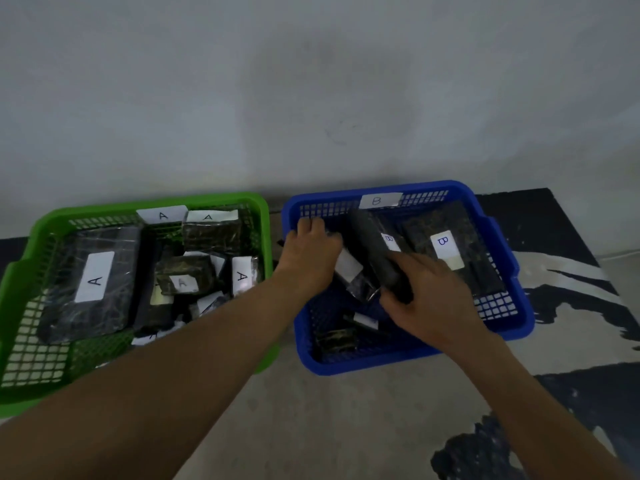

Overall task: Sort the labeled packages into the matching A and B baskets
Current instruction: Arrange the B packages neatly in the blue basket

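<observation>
A green basket [41, 223] tagged A stands on the left, holding several dark packages with white A labels; the largest A package [90, 282] lies at its left. To its right is a blue basket [498, 233] tagged B. Inside it a flat B package [446, 244] lies at the right and small dark packages [337, 337] sit near the front. My right hand [429, 292] grips the near end of a long dark B-labeled package [372, 247] that slants across the basket. My left hand [311, 251] reaches into the blue basket's far left corner, fingers curled over something dark.
Both baskets sit on a pale floor with dark blotches [568, 306], close against a plain grey wall [311, 98]. A narrow gap [275, 237] separates the two baskets. Bare floor [346, 410] lies in front of them between my forearms.
</observation>
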